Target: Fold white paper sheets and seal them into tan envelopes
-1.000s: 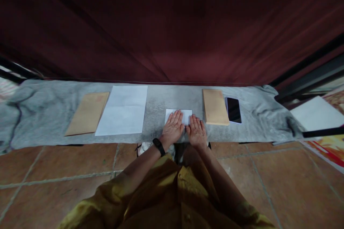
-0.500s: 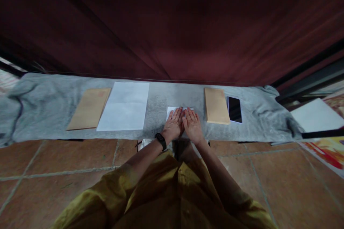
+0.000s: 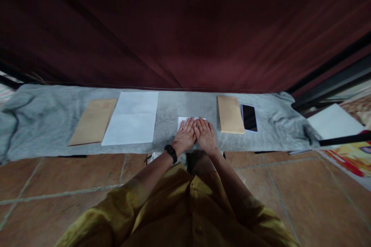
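Both hands have closed together since a second ago: my left hand [image 3: 184,139] and right hand [image 3: 205,138] lie touching, fingers flat and outstretched, gripping nothing, pressing the small white paper [image 3: 179,122] onto the grey cloth [image 3: 171,104], I judge to flatten it, between white sheet [image 3: 131,117] and brown envelope [image 3: 230,114].

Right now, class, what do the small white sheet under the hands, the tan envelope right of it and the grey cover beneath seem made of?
Small white sheet: matte paper, thin and flat. Tan envelope: likely kraft paper, dull brown, crisp edges. Grey cover: probably felt or soft cloth, fuzzy, rumpled at the ends.
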A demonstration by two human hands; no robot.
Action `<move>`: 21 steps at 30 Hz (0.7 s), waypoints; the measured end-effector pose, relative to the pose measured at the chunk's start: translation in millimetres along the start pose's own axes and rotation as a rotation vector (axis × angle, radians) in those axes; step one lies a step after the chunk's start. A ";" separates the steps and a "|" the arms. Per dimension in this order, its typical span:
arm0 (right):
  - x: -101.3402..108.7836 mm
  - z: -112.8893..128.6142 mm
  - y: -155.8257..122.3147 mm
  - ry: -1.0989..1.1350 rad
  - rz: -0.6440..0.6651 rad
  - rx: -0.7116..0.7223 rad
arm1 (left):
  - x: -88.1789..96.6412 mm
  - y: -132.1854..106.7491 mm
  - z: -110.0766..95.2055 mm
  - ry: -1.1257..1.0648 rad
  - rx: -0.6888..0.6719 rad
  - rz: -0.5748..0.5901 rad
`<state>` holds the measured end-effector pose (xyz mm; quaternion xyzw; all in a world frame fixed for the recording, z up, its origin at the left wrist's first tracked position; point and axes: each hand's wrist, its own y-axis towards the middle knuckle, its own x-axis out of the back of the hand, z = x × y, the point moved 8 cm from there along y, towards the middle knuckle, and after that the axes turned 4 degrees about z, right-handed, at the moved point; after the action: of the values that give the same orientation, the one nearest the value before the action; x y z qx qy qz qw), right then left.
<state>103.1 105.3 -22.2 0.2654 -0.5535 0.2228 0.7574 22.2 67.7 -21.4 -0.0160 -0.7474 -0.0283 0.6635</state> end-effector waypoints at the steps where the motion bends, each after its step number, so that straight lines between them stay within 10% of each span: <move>1: 0.2 -0.3 0.2 -0.006 0.002 -0.006 | 0.4 -0.2 0.6 -0.004 -0.002 -0.004; 21: 3.0 -13.1 -3.5 -0.028 -0.079 -0.137 | -1.4 -13.9 44.5 -0.052 0.170 -0.066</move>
<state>115.6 111.3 -23.1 0.2374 -0.5673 0.1506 0.7741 -22.5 56.7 -28.4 0.0645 -0.7641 0.0139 0.6417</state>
